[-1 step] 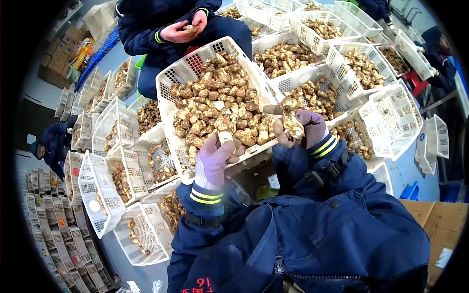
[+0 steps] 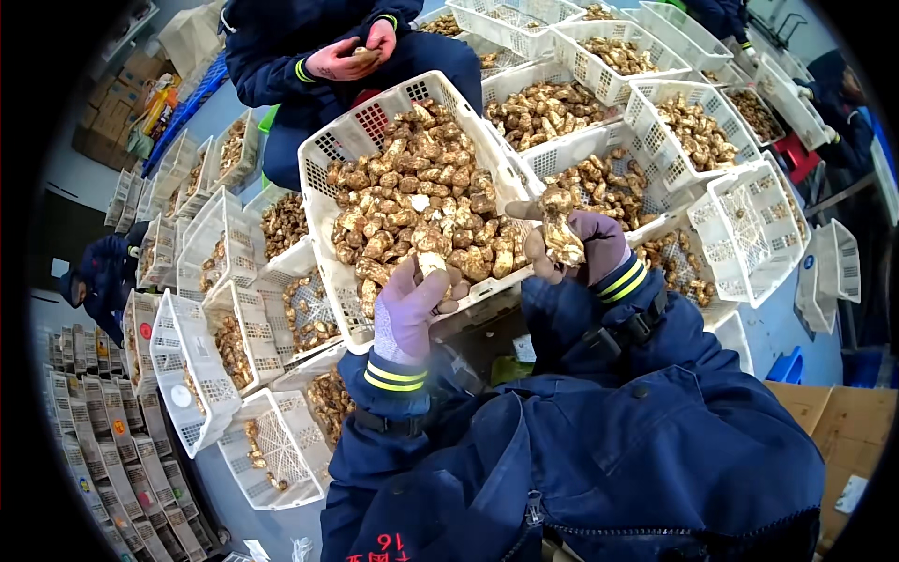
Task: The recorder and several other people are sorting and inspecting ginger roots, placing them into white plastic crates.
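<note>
In front of me a white slatted plastic crate (image 2: 325, 258) is heaped with brown, dirt-streaked mushrooms (image 2: 412, 187). My gloved left hand (image 2: 403, 318) is at the crate's near edge, its fingers closed round a pale-ended mushroom (image 2: 432, 263). Just beyond the crate's right corner, my gloved right hand (image 2: 599, 245) grips a thick brown mushroom (image 2: 561, 230) that stands roughly upright, its rounded end up. Both gloves are light purple, with darkened, soiled fingers.
Across the crate sits a co-worker (image 2: 323, 42), both hands round a small piece. White crates of mushrooms (image 2: 548, 108) crowd the right; more crates (image 2: 234, 347) line the left. Other people work at the far left and right. A cardboard box (image 2: 852, 431) lies at my lower right.
</note>
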`<state>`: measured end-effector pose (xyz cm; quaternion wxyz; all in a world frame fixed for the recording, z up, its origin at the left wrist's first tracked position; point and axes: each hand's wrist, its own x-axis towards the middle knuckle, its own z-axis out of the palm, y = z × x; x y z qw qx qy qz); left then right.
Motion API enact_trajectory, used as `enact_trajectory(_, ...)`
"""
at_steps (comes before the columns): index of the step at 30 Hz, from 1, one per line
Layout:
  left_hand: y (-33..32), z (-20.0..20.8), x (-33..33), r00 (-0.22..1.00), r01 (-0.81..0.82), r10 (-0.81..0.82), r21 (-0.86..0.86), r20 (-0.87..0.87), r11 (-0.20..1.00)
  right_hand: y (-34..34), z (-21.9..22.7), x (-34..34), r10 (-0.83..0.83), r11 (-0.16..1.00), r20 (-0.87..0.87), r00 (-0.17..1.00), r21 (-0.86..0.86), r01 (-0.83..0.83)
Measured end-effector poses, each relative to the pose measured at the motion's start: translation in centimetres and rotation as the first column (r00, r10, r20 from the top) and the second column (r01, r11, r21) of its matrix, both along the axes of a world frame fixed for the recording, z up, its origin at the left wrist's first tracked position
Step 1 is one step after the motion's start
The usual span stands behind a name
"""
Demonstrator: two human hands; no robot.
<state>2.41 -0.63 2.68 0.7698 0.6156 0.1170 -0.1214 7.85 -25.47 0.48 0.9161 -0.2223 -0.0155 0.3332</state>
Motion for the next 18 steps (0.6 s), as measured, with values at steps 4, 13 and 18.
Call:
enact_trajectory(4,-0.1,-0.1,-0.2,1.000,0.001,-0.001,-0.005,-0.016,1.000,-0.3,-0.8,0.4,0.067,0.997,0.117,0.991,0.020,-0.070)
enact_trajectory(13,0.1,-1.6,-0.3,0.971,0.054,0.035,-0.360,0.236,0.931,2.5,1.5,0.1,0.113,0.869,0.392,0.913,-0.484,0.100)
enact_trajectory(18,-0.4,-1.9,0.8,0.935,-0.021,0.080,-0.172,0.345,0.985,3.9,3.7,-0.6,0.247,0.771,0.366,0.897,-0.635,0.047)
